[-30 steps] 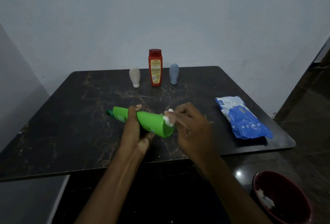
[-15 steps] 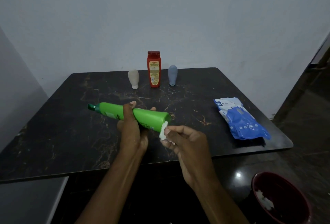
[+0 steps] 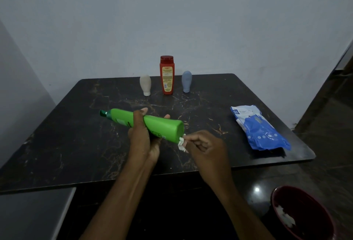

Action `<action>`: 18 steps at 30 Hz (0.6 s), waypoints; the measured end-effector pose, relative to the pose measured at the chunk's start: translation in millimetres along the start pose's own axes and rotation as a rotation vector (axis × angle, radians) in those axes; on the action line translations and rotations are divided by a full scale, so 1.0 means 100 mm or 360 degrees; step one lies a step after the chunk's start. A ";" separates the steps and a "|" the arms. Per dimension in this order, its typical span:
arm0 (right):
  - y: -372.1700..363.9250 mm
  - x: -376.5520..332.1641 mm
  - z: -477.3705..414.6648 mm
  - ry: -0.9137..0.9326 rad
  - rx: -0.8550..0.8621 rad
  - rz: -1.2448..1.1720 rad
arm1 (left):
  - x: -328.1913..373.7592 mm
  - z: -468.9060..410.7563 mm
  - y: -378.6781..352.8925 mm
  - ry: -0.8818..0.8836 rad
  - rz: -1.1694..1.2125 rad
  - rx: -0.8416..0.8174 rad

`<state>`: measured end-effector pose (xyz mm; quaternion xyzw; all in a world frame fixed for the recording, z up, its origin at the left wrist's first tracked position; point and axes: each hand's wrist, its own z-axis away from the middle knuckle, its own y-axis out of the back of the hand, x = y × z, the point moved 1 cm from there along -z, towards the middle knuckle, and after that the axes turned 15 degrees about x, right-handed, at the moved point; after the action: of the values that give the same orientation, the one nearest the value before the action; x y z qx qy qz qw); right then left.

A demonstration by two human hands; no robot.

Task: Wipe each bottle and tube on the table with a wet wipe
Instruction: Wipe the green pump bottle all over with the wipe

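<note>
1. Left hand (image 3: 142, 140) wrapped around the middle of a green bottle (image 3: 162, 125), fingers closed on it, thumb tip showing over the top edge.
2. Green bottle held lying sideways above the dark marble-pattern table (image 3: 76, 134), dark green cap (image 3: 103, 113) pointing left, flat base pointing right.
3. Right hand (image 3: 207, 148) pinched shut on a small crumpled white wet wipe (image 3: 181, 142), fingers bunched together.
4. Wipe touches the lower edge of the bottle's base, at its right end.
5. Both forearms come in from the bottom of the view, over the near table edge.
6. Far side of the table, three items upright in a row: beige tube (image 3: 145, 85) on its white cap at left, red bottle (image 3: 167, 75) with a yellow label in the middle, grey-blue tube (image 3: 186, 81) at right.
7. Red bottle stands between the two tubes, near each, not touching either.
8. Blue and white wet wipe pack (image 3: 259, 128) lies flat on the right part of the table, well apart from the hands.
9. Dark red bin (image 3: 303, 216) on the floor at lower right, below table level, with white used wipes (image 3: 285, 217) inside.
10. Plain pale wall (image 3: 172, 14) behind the table.
11. Label text on the bottles too small to read.
</note>
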<state>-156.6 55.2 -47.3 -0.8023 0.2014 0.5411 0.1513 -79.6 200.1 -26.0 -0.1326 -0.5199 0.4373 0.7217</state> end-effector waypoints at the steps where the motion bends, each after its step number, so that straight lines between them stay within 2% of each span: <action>1: 0.00 0.01 -0.01 -0.0019 0.0020 -0.0010 | 0.00 0.01 0.00 0.0029 0.0006 -0.0025; 4: 0.02 -0.01 0.01 -0.0047 0.0050 -0.0066 | 0.02 0.03 -0.01 0.0080 0.0044 -0.0212; 9: 0.14 0.02 -0.10 -0.0209 0.0227 -0.0173 | 0.11 0.02 0.02 -0.0018 -0.0113 -0.0454; 11: 0.14 0.01 -0.11 -0.0277 0.0136 -0.0166 | 0.13 0.03 -0.01 -0.0103 -0.0257 -0.0538; 13: 0.12 -0.01 -0.08 -0.0483 -0.0013 -0.0243 | 0.13 0.06 -0.06 -0.0154 -0.0381 -0.0598; 15: 0.08 -0.03 -0.06 -0.0736 -0.0232 -0.0422 | 0.13 0.08 -0.13 -0.0181 -0.0462 -0.0684; 18: 0.05 -0.08 -0.04 -0.0870 -0.0497 -0.0756 | 0.15 0.13 -0.21 -0.0228 -0.0534 -0.0746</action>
<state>-158.2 49.5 -38.8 -0.6662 -0.1223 0.7089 0.1964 -78.8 195.9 2.6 -0.1767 -0.6709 0.1882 0.6952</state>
